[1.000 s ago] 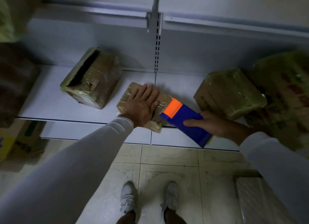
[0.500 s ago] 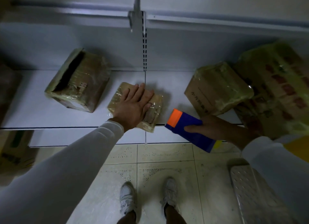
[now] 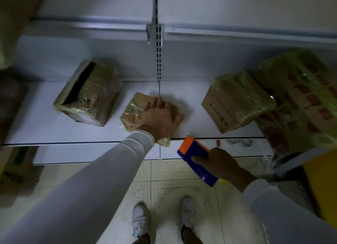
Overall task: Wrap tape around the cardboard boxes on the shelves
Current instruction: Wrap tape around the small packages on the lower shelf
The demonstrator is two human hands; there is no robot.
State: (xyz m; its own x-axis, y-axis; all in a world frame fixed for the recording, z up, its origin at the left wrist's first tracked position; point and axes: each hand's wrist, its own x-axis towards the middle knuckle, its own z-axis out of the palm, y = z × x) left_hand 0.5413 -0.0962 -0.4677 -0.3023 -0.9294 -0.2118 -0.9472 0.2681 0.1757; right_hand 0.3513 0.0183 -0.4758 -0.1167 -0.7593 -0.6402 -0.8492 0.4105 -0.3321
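Note:
A small flat cardboard box, wrapped in clear tape, lies at the front of the white shelf. My left hand rests flat on top of it, fingers together, pressing it down. My right hand grips a blue tape dispenser with an orange end, held off the shelf, in front of and below its front edge, apart from the box. A taped box with an open gap sits to the left. Another taped box sits to the right.
A large plastic-wrapped carton leans at the far right, above a yellow object. A cardboard box stands on the floor at left. A slotted upright divides the shelf back. My shoes stand on the tiled floor.
My right hand has pulled the tape dispenser away from the small box, back and down past the shelf edge. My left hand stays pressed on the box.

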